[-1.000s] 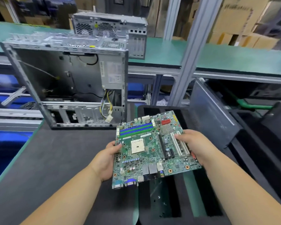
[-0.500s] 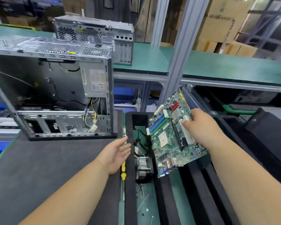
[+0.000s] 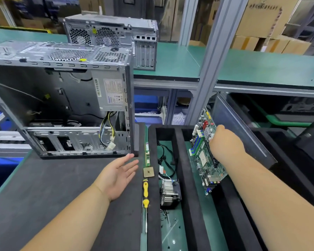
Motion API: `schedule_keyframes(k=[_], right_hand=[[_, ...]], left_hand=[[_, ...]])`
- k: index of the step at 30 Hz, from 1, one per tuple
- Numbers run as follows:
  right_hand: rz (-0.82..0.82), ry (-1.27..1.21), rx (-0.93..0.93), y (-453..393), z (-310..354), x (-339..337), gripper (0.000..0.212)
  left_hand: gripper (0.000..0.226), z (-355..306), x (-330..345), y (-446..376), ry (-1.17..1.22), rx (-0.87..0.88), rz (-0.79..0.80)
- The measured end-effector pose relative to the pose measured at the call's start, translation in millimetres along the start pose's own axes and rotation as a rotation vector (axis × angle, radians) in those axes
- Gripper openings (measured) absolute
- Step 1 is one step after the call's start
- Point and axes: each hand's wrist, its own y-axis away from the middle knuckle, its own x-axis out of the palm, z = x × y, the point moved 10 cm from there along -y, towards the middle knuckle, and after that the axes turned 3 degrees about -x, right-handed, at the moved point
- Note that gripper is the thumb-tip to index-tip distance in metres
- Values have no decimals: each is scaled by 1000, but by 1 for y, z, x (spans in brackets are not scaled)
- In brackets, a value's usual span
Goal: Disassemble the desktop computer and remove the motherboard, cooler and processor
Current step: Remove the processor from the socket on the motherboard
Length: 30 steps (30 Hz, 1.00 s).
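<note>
A dark grey mat [image 3: 43, 196] covers the workbench, and on it stands the open grey metal computer case [image 3: 62, 98], which I take as the landmark; its side panel is off and yellow and black cables [image 3: 107, 131] hang inside. Behind the case, on a green shelf [image 3: 252, 69], stands a second grey metal computer case [image 3: 112, 37]. To the right of the open case lies a black foam tray with long compartments [image 3: 179, 160]. The right hand [image 3: 225, 147] grips the green motherboard [image 3: 207, 160], fingers curled over its upper edge, and holds it tilted in the tray compartment farthest from the case. The left hand [image 3: 118, 174] hovers just in front of the case's near right corner, palm up, fingers straight and apart, holding nothing. The silver finned cooler with black base [image 3: 169, 193] lies in the tray compartment nearer the case, with loose black wires [image 3: 165, 156] above it. Between the mat and the tray lie a narrow green memory stick [image 3: 147, 153], the square golden processor [image 3: 148, 172] and a yellow-handled screwdriver [image 3: 145, 194], in one line.
</note>
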Motion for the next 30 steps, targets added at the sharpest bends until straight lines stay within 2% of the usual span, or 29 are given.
schedule_keyframes(k=[2,7,11,14,16,19,22,26,28,30], right_hand=[[41,-42,32,-7,-4,17,30],[97,-147,89,-18,-11,45,12],[142,-237,140,-24,-19,57,8],[302,-181,134,-23,-18,68,22],[329,81,9,-26,-13,71,31],[245,-151,246,-31,-29,63,58],[319,-16,299,-29,-33,65,86],[359,10,310,-25,-37,77,96],[319,15,290,-21,-35,78,94],[268,49,167,-21,-23,77,85]], left_hand=[[53,0,-9,1,10,0,-19],[56,0,-25,5,20,1,-54],[49,0,-30,10,26,7,-69],[47,1,-35,13,21,13,-79],[46,3,-36,14,-14,26,-91],[33,6,-37,13,-185,69,-129],[28,10,-31,14,-329,99,-142],[28,13,-18,14,-521,144,-134],[36,15,-11,12,-734,192,-138],[47,20,1,8,-983,243,-103]])
